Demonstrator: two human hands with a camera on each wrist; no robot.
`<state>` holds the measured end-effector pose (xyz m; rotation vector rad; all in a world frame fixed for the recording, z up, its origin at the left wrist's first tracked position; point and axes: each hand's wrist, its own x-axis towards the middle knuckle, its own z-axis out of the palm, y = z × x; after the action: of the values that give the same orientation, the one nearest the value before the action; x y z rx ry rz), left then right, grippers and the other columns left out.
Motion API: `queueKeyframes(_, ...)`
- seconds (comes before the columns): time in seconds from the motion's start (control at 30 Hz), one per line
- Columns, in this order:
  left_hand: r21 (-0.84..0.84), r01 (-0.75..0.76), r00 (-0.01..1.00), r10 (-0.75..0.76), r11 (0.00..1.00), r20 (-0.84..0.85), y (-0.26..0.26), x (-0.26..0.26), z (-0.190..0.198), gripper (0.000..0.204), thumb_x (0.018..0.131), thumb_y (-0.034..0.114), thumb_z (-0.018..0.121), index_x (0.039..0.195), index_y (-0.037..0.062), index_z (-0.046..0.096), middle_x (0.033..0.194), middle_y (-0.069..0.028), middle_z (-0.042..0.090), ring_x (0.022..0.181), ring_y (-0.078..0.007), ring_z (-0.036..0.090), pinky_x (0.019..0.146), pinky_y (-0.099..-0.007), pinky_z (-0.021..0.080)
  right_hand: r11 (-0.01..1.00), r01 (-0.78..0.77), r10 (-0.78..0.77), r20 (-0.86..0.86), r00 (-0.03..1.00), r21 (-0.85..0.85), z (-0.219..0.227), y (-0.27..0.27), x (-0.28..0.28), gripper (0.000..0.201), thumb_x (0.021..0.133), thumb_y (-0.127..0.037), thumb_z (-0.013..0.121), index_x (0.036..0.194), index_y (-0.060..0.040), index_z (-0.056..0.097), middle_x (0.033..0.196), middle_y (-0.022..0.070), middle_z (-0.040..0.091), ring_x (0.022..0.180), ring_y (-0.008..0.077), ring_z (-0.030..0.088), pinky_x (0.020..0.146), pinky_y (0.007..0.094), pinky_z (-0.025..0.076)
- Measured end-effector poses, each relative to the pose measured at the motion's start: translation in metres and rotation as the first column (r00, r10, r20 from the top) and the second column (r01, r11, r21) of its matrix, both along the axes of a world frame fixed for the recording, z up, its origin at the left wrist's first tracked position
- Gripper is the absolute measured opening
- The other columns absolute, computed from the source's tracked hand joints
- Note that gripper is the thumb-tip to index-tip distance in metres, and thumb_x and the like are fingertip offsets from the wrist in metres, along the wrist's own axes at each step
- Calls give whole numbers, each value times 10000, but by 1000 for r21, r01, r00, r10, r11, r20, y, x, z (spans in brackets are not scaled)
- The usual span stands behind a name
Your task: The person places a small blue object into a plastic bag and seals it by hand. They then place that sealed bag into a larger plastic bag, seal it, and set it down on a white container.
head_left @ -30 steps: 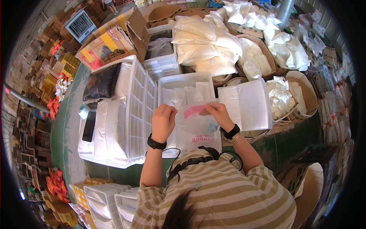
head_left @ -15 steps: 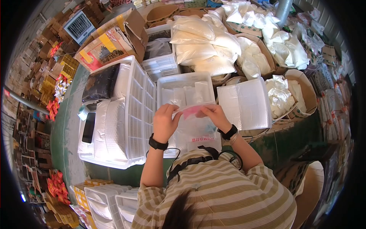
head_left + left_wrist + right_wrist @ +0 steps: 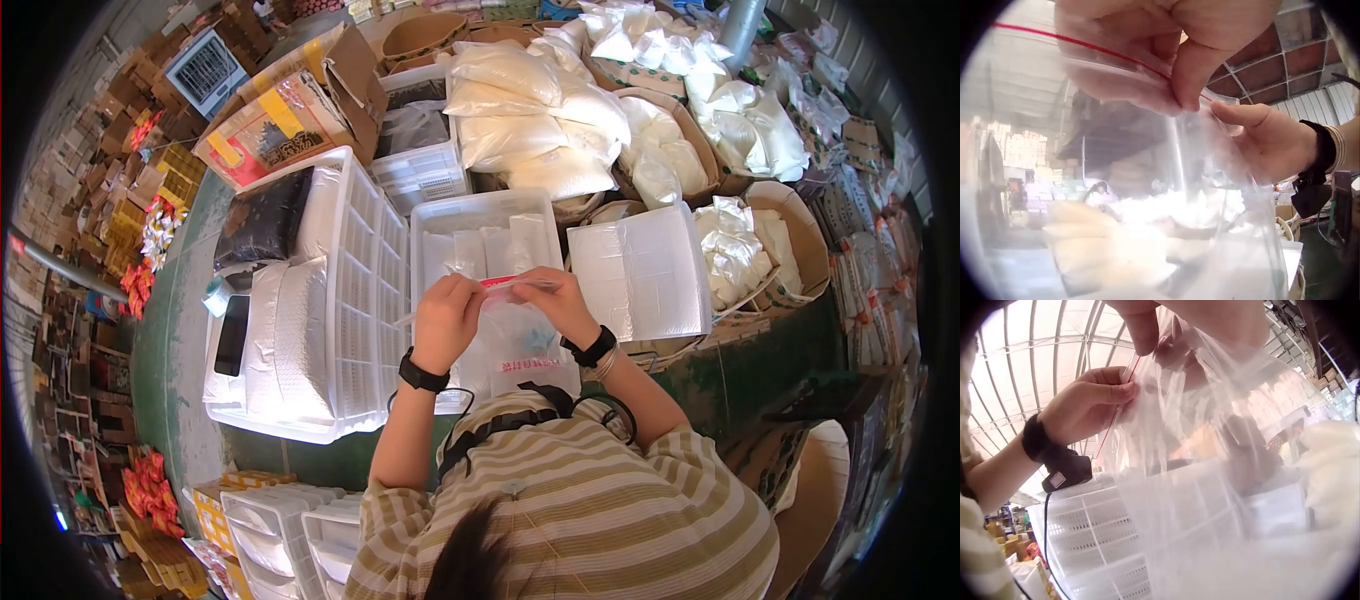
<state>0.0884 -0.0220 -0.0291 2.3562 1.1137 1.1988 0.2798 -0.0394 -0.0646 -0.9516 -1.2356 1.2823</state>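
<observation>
Both hands hold the top edge of a clear zip-lock bag [image 3: 1122,187] with a thin red line along its closure. My left hand [image 3: 448,315] pinches that edge between thumb and fingers. Close beside it, my right hand [image 3: 556,300] pinches the same edge, thumb along the top. The bag hangs below the fingers, and its film looks creased in the right wrist view. Between the hands a small red patch [image 3: 498,282] shows in the head view. Beneath them is a white bin [image 3: 482,203] with pale packets, and nearer the body lies clear plastic with red lettering [image 3: 530,366].
A tall white crate [image 3: 372,290] stands at the left, with padded white packages, a phone [image 3: 232,335] and a tape roll [image 3: 216,296] on top. A silvery foam lid [image 3: 640,275] lies at the right. Behind are piled cream-coloured bags [image 3: 535,120] and cardboard tubs.
The right hand has shifted left and the left hand slightly right, so they are closer together. The pink patch between them has narrowed to a thin red strip.
</observation>
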Motion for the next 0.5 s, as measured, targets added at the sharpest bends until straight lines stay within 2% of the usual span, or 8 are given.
queueKeyframes(0.07,-2,1,999,-1,1000,-48,-1,-1,1,67,735,16,640,752,18,575,706,-114,552,634,-287,539,549,-353,416,999,15,-17,65,998,34,2,-1,-3,155,814,-65,632,921,46,624,878,95,666,813,136,626,756,243,497)
queueKeyframes(0.17,-26,7,998,-9,1000,-56,-4,0,4,69,740,19,640,763,18,575,704,-120,544,637,-292,539,547,-355,415,1000,19,-18,-43,999,4,-1,-1,-6,145,790,-56,656,902,34,632,894,95,664,824,130,625,764,239,493)
queueKeyframes(0.27,-25,25,1000,-26,999,-9,-6,5,5,63,745,18,633,761,18,572,691,-123,529,629,-296,528,545,-361,407,998,49,-49,10,999,38,0,-1,-5,138,783,-52,663,893,27,639,908,92,660,833,123,622,770,237,490)
queueKeyframes(0.4,-32,50,999,-50,998,20,-9,12,8,54,752,17,622,760,17,569,690,-121,529,631,-303,524,546,-362,408,999,31,-31,-1,1000,8,-3,-3,-9,132,782,-60,668,883,22,642,896,81,656,844,115,613,773,234,484)
queueKeyframes(0.5,-27,60,997,-61,998,-36,-9,10,7,52,756,17,619,766,16,568,699,-123,533,642,-306,531,554,-360,414,999,28,-28,-14,1000,32,-3,-4,-10,133,784,-64,668,884,20,642,883,67,654,838,106,604,766,229,478)
